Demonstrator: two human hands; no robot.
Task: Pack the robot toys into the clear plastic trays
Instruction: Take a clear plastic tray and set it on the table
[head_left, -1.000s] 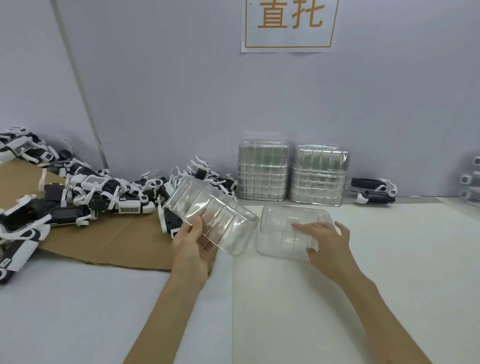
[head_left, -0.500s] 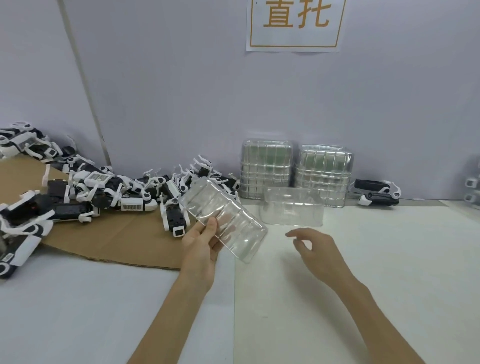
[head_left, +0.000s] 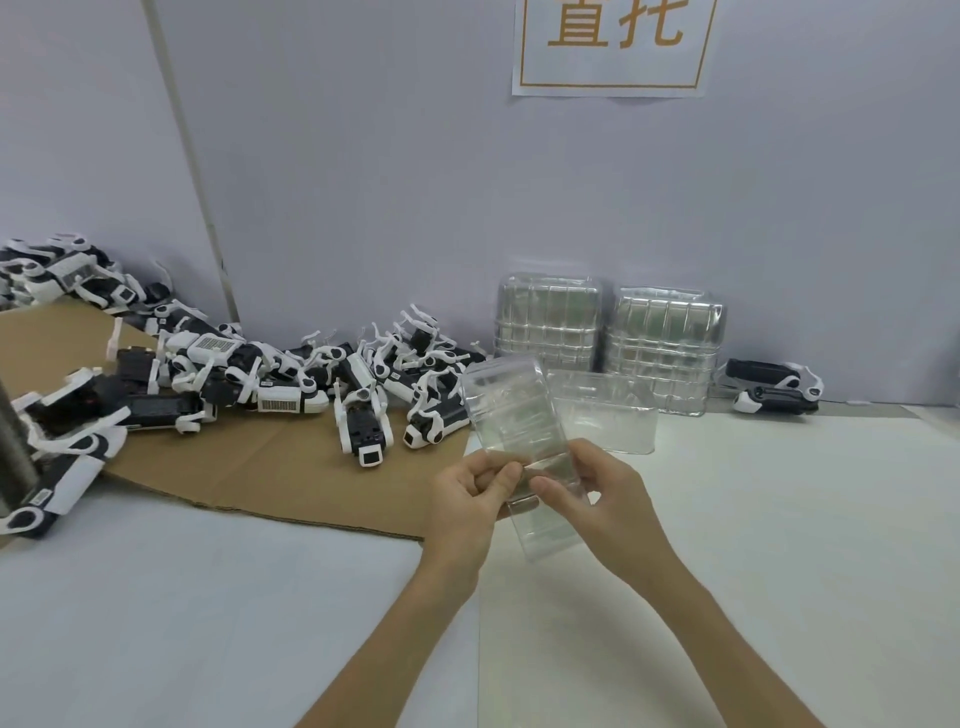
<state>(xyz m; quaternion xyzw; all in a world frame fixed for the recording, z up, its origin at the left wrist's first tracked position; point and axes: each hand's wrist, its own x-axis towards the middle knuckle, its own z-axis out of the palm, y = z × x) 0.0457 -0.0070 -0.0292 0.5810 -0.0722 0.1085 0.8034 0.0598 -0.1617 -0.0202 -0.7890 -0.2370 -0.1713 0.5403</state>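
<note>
The white paper sign (head_left: 613, 49) on the wall (head_left: 363, 156) above the stacked clear trays (head_left: 549, 325) says 直托 in orange. A barcode sticker (head_left: 279, 406) left of them is too small to read.

The left hand (head_left: 467, 499) and right hand (head_left: 602, 493) pinch the near end of the held tray (head_left: 511, 415), thumbs on top, above the white table (head_left: 779, 519). It is clear and tilted, with its far end raised. Just behind it the second tray (head_left: 608, 415) rests on the table, in front of two tray stacks (head_left: 662, 348) against the wall. To the left a pile of black-and-white toys (head_left: 291, 374) lies on cardboard (head_left: 260, 467). A lone toy (head_left: 774, 389) lies right of the stacks. A sign (head_left: 613, 47) with orange characters hangs on the wall.
</note>
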